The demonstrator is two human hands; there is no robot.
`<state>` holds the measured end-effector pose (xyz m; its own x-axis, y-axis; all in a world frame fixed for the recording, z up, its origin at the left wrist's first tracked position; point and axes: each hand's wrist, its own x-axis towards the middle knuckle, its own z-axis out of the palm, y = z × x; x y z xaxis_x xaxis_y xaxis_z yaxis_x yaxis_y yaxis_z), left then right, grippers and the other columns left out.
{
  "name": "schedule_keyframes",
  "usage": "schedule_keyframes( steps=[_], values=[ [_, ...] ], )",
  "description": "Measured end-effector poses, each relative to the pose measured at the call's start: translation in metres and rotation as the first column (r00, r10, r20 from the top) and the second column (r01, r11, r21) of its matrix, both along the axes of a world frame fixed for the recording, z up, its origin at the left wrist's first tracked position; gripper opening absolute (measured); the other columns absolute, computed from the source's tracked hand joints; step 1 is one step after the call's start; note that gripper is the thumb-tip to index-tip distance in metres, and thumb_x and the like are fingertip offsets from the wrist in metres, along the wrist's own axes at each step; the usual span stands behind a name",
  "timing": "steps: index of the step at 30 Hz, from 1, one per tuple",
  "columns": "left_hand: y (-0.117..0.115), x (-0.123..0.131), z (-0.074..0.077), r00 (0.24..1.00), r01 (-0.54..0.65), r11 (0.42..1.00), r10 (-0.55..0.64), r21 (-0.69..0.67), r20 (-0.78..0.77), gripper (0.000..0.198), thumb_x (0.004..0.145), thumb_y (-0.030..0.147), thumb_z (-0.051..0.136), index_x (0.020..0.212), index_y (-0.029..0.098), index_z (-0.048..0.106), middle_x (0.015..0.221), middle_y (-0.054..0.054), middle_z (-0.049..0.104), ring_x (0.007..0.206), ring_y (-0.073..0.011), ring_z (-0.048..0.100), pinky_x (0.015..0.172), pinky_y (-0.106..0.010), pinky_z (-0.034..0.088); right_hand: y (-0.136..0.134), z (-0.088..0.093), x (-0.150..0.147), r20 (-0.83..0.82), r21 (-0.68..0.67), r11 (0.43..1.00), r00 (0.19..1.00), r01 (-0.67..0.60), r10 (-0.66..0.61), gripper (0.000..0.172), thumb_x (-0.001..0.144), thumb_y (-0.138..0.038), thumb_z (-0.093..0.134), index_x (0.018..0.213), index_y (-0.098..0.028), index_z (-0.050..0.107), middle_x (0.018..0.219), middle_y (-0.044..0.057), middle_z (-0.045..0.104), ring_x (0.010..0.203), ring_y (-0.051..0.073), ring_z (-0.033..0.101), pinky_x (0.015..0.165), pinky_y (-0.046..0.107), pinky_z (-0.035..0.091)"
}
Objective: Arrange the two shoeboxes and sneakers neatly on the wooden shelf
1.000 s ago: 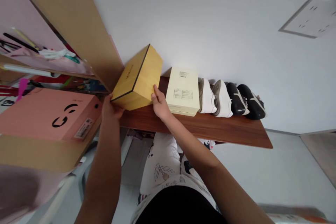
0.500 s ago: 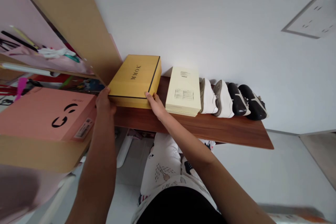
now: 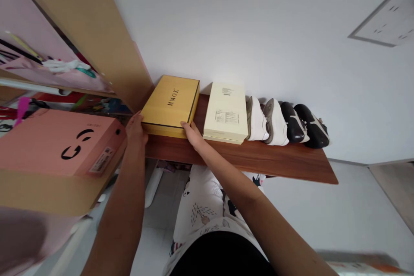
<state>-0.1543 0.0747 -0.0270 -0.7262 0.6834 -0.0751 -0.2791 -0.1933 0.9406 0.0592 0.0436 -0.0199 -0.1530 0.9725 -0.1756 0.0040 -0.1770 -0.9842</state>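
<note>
Head view shows us looking down at a long brown wooden shelf fixed to a white wall. A yellow box with the letters MMOK on its lid lies flat on the left end of the shelf. Its far end is close to the wall.

Our left hand touches the near left corner of the yellow box. We see only the back of this hand, so we cannot tell if its grip is closed on the box or just pressed against it. Our right hand is at the near right corner. Its thumb lies on the top edge and its fingers are on the near side, so this grip pinches the corner.

The yellow box sits in front of both hands and between them. Its long side runs away from us toward the wall, leaning a little to the right. Both hands touch it, so neither one is nearer.

Just to the right lies a cream box, with a thin gap between the two. Next come white shoes and then black shoes. A pink box sits off to our left.
</note>
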Motion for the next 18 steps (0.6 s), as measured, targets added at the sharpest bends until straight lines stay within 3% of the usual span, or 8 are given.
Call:
schedule_keyframes(
  steps=[7,12,15,18],
  values=[
    [0.006,0.007,0.002,0.997,-0.030,0.999,0.029,0.018,0.076,0.019,0.076,0.013,0.061,0.095,0.013,0.062,0.092,-0.003,0.068,0.088,-0.0133,0.061,0.095,-0.033,0.048,0.009,0.007,-0.001,0.018,-0.080,0.996,0.999,0.029,-0.028,0.066,0.087,-0.057,0.054,0.141,-0.020,0.051,0.143,0.010,0.059,0.136,0.026,0.053,0.118,0.046,0.034],
    [0.005,0.015,0.010,1.000,-0.025,0.999,0.025,-0.030,0.006,0.015,0.083,0.014,0.058,0.097,0.013,0.059,0.102,-0.006,0.067,0.094,-0.0138,0.059,0.097,-0.031,0.047,0.016,0.022,-0.007,0.064,-0.131,0.990,0.997,0.044,-0.036,0.066,0.091,-0.053,0.051,0.145,-0.016,0.046,0.145,0.012,0.057,0.137,0.028,0.052,0.119,0.046,0.034],
    [-0.005,0.014,0.021,0.987,-0.098,0.989,0.082,-0.110,-0.136,0.021,0.085,0.015,0.059,0.105,0.011,0.056,0.115,-0.011,0.063,0.103,-0.0164,0.059,0.102,-0.033,0.043,0.005,0.035,-0.005,0.120,-0.098,0.991,0.990,0.090,-0.078,0.077,0.089,-0.055,0.057,0.150,-0.011,0.040,0.151,0.015,0.050,0.144,0.030,0.043,0.123,0.046,0.027],
    [-0.021,0.017,0.036,0.898,-0.268,0.961,0.222,-0.072,-0.380,0.028,0.088,0.018,0.058,0.114,0.010,0.052,0.128,-0.015,0.057,0.118,-0.0190,0.054,0.109,-0.032,0.037,-0.019,0.050,0.012,0.104,0.088,0.996,0.994,0.010,-0.019,0.082,0.087,-0.058,0.061,0.153,-0.016,0.037,0.156,0.011,0.044,0.148,0.029,0.036,0.125,0.046,0.023]
  ],
)
